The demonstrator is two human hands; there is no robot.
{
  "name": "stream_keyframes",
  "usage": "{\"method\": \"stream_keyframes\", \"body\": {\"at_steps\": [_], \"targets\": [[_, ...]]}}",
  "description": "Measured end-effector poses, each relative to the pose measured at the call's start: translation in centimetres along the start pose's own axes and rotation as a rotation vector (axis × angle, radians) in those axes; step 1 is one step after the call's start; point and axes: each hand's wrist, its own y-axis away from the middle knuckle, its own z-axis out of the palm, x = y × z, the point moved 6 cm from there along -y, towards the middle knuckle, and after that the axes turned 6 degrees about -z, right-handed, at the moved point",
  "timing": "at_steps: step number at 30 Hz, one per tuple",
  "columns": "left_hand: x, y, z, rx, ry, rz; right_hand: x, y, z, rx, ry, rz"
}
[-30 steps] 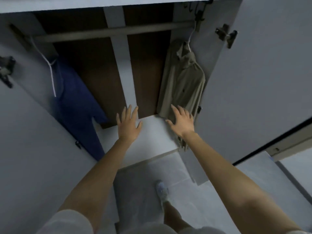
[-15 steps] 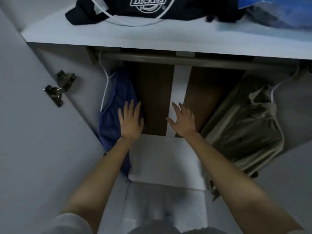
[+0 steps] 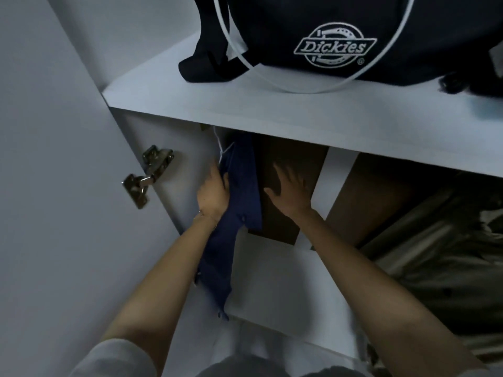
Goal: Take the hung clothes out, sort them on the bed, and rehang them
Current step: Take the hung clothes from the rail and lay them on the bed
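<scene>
A dark blue garment (image 3: 243,186) hangs on a white hanger (image 3: 219,148) at the left end of the wardrobe, just under the shelf. My left hand (image 3: 212,193) is at its left edge, fingers curled into the cloth below the hanger and partly hidden by it. To the right of the garment, my right hand (image 3: 288,191) is held up with fingers spread, in front of the brown back panel and touching nothing. A beige shirt (image 3: 441,257) hangs at the far right, its hanger out of sight.
A white shelf (image 3: 272,110) runs across above the hanging space and hides the rail. A dark Dickies bag (image 3: 321,36) with a white cord lies on it. The open left door carries a metal hinge (image 3: 147,175). A white ledge (image 3: 285,289) lies below my arms.
The view has tilted further up and left. My left hand moved left from the garment's front to its left edge and took hold of the cloth. My right hand followed leftward, still spread.
</scene>
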Motion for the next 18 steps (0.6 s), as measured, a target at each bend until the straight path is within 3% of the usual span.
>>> {"method": "stream_keyframes", "body": {"at_steps": [5, 11, 18], "targets": [[-0.4, -2.4, 0.3, -0.003, -0.038, -0.032, -0.3, -1.4, -0.2, 0.007, -0.023, 0.009], [0.2, -2.7, 0.9, -0.035, 0.117, -0.092, 0.3, -1.3, -0.7, 0.012, -0.051, 0.016], [1.5, 0.1, 1.1, -0.101, 0.216, 0.047, 1.6, 0.5, -1.7, 0.035, -0.078, -0.001]]}}
